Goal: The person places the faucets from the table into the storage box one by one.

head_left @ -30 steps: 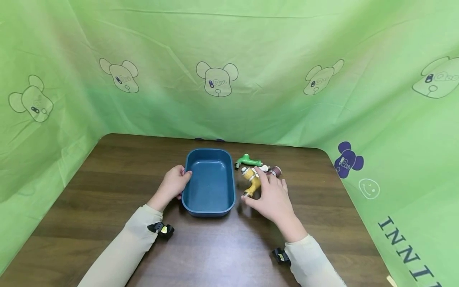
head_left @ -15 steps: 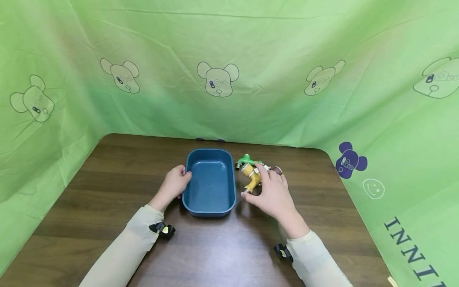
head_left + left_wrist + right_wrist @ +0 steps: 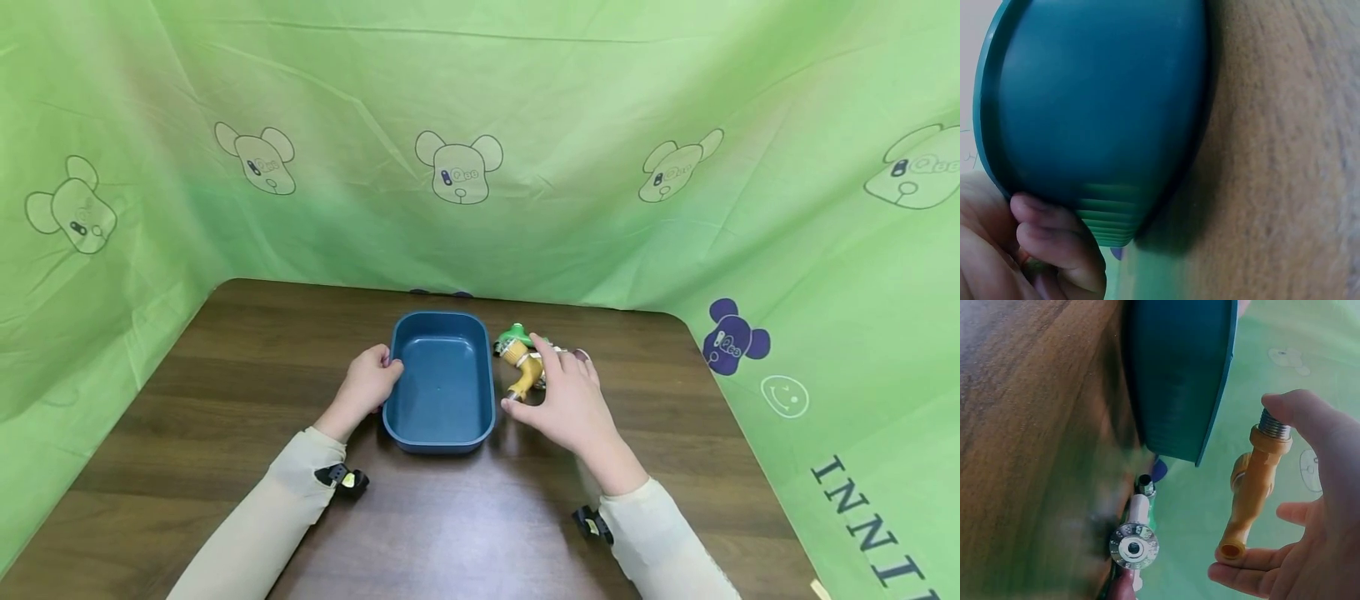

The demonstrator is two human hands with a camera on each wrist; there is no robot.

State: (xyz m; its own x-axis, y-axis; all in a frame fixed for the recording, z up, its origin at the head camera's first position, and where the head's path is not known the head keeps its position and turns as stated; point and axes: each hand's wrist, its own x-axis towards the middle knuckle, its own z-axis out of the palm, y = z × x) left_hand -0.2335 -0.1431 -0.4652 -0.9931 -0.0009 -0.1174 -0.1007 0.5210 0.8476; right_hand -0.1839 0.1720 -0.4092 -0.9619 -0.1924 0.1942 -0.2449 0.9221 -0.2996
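Note:
My left hand [image 3: 366, 383] grips the left rim of a blue plastic basin [image 3: 438, 400], thumb over the edge and fingers outside. In the left wrist view, curled fingers [image 3: 1054, 234] press against the basin's outer wall. To the basin's right, my right hand [image 3: 572, 410] holds a yellow tap [image 3: 531, 372]. The right wrist view shows that tap [image 3: 1252, 494] pinched lengthwise, thumb on its threaded metal end and fingertips at the opposite end, off the table. Beyond it lie a green tap [image 3: 516, 333] and a purplish one [image 3: 581, 355], partly hidden by the hand.
On the brown wooden table [image 3: 300, 350], a white tap part [image 3: 1140, 509] and a round metal end [image 3: 1134, 547] show beside the basin in the right wrist view. A green printed cloth [image 3: 457, 242] hangs behind the table and along both sides.
The yellow tap has turned a little in my right hand and risen slightly, now covering more of the green tap. The left hand and the basin have stayed put.

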